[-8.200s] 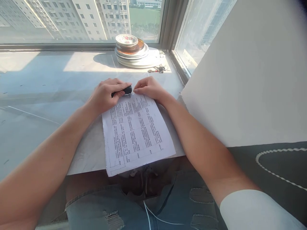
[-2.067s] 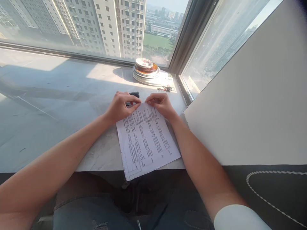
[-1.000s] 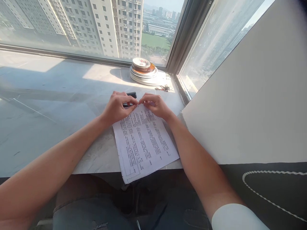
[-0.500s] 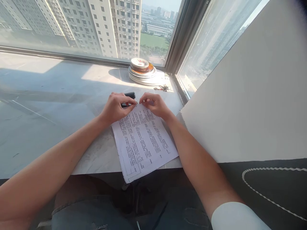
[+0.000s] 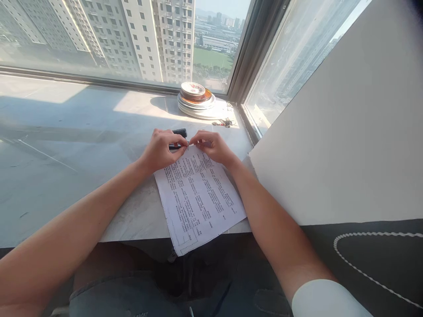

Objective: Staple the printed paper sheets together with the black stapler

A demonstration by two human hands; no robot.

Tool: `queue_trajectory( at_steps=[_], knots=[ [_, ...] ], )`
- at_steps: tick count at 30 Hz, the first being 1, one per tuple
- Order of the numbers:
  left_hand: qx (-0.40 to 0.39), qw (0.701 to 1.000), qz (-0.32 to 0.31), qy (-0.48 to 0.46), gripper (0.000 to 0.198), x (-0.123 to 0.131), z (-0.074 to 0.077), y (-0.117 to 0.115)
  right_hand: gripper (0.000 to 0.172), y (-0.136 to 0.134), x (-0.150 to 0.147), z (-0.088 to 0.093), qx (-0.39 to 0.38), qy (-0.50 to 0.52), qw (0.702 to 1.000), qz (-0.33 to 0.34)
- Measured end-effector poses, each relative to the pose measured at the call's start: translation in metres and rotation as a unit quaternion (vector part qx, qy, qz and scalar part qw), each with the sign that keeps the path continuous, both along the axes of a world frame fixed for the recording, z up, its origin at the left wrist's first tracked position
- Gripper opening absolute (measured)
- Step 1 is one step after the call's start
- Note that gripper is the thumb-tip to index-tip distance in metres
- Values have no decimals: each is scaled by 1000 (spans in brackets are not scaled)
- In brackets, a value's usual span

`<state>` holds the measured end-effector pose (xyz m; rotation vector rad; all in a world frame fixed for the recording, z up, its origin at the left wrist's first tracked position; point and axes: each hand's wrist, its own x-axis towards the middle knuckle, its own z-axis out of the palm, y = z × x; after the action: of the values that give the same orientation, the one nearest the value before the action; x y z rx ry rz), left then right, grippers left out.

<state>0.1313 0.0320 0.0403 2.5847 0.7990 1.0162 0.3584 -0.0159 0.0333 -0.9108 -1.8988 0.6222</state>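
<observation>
1. Fingers of the left hand bend inward, thumb and forefinger tips drawn close together at the far edge of a printed sheet of paper; we cannot tell whether they grip anything.
2. Fingertips of the right hand meet the same edge, just beside the left; we cannot make out what, if anything, lies between them.
3. The paper lies on the pale tabletop beneath both hands, its near corner jutting past the front edge.
4. A black stapler sits partly hidden behind the left hand; we see another dark part of it through the gap between thumb and forefinger.
5. Beyond, we find stacked plates in sunlight, a floral one on top and an amber one under it, with keys nearby.
6. High-rise buildings stand outside the window.
</observation>
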Motion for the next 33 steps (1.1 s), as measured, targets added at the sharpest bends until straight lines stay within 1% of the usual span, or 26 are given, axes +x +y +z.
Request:
queue_trajectory(
  at_steps=[4,9,17,26,33],
  knots=[
    [6,1000,-7,21,13,-1,-2,2,23,1,0,-1,11,-6,1000,1],
    [8,999,-8,33,11,0,-1,2,24,1,1,-1,9,-8,1000,10],
    [10,1000,-14,21,11,0,0,0,24,1,1,-2,-3,-8,1000,20],
    [-2,1000,-5,-6,12,0,2,-2,24,0,1,1,-4,-28,1000,4],
    [0,1000,-7,-18,16,-1,2,-2,25,2,2,-1,6,-69,997,40]
  ],
)
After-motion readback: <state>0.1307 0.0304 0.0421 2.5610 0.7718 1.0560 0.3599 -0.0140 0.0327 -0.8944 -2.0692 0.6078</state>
